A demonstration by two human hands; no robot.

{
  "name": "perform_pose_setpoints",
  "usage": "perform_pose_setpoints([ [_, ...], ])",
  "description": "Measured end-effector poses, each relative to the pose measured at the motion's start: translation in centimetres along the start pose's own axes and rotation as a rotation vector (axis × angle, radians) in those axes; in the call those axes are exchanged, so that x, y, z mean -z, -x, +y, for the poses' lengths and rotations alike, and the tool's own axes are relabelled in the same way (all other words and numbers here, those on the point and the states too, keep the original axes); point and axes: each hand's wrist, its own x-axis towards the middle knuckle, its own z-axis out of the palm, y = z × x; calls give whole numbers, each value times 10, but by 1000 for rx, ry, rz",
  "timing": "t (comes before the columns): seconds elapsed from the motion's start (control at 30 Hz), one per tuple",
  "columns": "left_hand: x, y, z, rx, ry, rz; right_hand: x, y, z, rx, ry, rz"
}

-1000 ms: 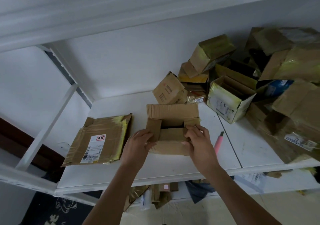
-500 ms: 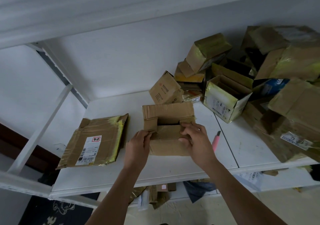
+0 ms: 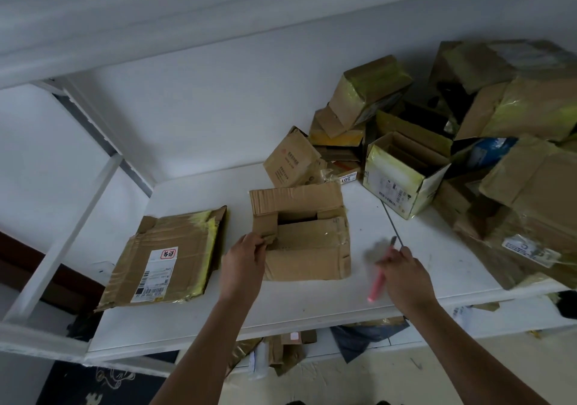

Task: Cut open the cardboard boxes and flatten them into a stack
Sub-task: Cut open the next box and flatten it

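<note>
A small brown cardboard box [image 3: 307, 242] lies on the white shelf [image 3: 312, 298] with its top flaps partly open. My left hand [image 3: 242, 264] pinches the box's left flap at its near corner. My right hand [image 3: 402, 275], blurred by motion, is to the right of the box and grips a pink utility knife [image 3: 376, 286] with the blade end pointing away. A flattened box [image 3: 165, 259] with a shipping label lies flat at the left of the shelf.
A heap of unopened and half-open boxes [image 3: 468, 155] fills the shelf's right and back, with a yellow-taped open box [image 3: 402, 180] nearest. White frame posts [image 3: 62, 239] stand at left. Cardboard scraps [image 3: 281, 354] lie on a lower level.
My right hand left the box's right flap, moved right and took hold of the pink knife that lay on the shelf. My left hand stays on the left flap.
</note>
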Motion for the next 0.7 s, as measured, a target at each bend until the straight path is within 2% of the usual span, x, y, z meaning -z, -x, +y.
perform_pose_setpoints([
  [0.1, 1, -1, -1, 21, -6, 9, -1, 2, 1, 47, 115, 104],
  [0.17, 1, -1, -1, 25, -6, 19, 0, 5, 4, 60, 4, 341],
  [0.27, 0, 0, -1, 27, -11, 34, 19, 6, 2, -44, -409, 680],
  [0.33, -2, 1, -1, 26, -18, 50, 45, 3, -14, -64, -738, 799],
  [0.43, -3, 1, 0, 27, -32, 57, 80, -3, -59, 139, -1112, 759],
  [0.53, -4, -1, 0, 39, -52, 33, 89, -9, -106, 340, -1304, 629],
  [0.63, -1, -3, -3, 70, -81, 21, 78, -16, -135, 227, -1523, 475],
  [0.7, 0, -4, -4, 78, -69, 18, 65, -19, -142, 120, -1557, 421],
])
